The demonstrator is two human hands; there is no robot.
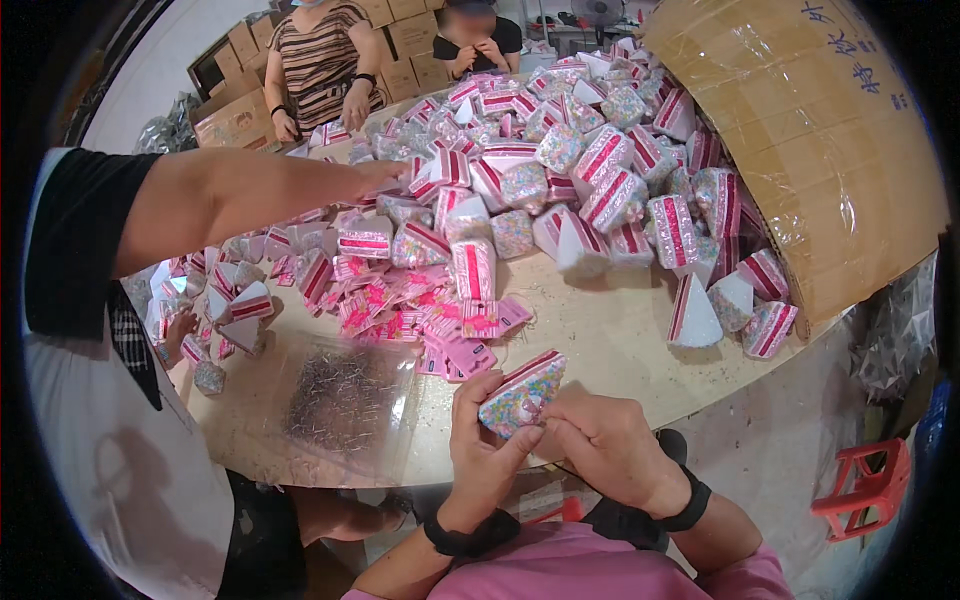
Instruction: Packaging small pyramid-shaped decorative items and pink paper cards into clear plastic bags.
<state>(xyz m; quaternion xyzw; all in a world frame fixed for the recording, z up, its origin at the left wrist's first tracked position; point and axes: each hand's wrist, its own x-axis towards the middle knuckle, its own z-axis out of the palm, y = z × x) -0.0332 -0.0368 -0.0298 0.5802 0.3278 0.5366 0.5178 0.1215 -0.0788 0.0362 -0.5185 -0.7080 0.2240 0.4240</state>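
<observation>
My left hand is closed around a toy cake slice near the front edge of the table. Its sprinkle-covered side faces me, and a pink and white layered edge runs along the top. With fingers pinched together, my right hand meets the slice's lower right side; a small pale thing shows at the fingertips, too small to name. Just beyond lie several pink printed cards. To the left, a clear plastic sheet or shallow tray bears many thin, dark metal pieces.
A big heap of wrapped cake slices covers the far table. Over its right side leans a large cardboard box. At left, a co-worker's arm reaches across toward the heap. Two people stand or sit behind. A red stool is at right.
</observation>
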